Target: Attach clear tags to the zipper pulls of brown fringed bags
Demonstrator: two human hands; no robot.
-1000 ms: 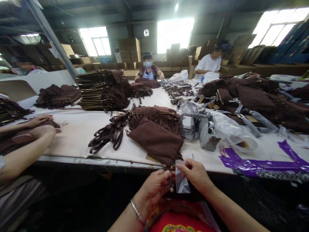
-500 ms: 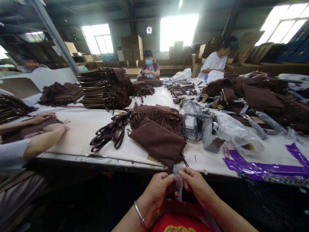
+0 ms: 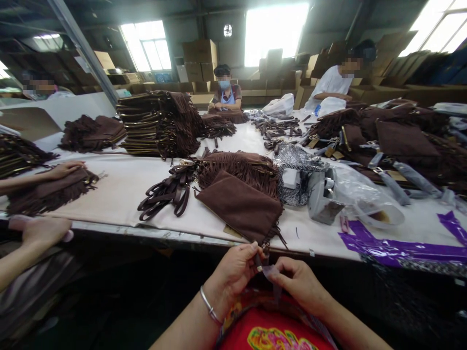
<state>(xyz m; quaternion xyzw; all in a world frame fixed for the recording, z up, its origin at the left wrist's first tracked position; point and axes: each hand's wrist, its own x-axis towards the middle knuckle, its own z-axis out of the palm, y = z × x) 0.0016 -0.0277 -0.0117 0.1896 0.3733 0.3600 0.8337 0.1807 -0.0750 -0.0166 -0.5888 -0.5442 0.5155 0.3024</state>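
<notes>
A brown pouch (image 3: 241, 206) with fringe lies at the table's front edge, on top of a fringed brown pile (image 3: 239, 165). Just below its lower corner, my left hand (image 3: 239, 270) is closed on a dark strap end with a small metal piece. My right hand (image 3: 297, 282) pinches a strip of translucent plastic (image 3: 272, 273), which touches the strap end and hangs down. Dark looped straps (image 3: 166, 194) lie left of the pouch. To its right are a speckled wrapped bundle (image 3: 295, 182) and a grey box (image 3: 323, 199).
Stacked brown pouches (image 3: 156, 124) stand at the back left. At far left a co-worker's hands (image 3: 45, 231) are near another fringed pouch (image 3: 51, 192). Purple tape (image 3: 394, 245) runs along the right edge, below a pouch heap (image 3: 404, 138). Two people sit across the table.
My left hand has turned, showing more palm and the strap end. The plastic strip now sits bent toward my right hand. The neighbour's nearer hand has moved left and down, off the pouch.
</notes>
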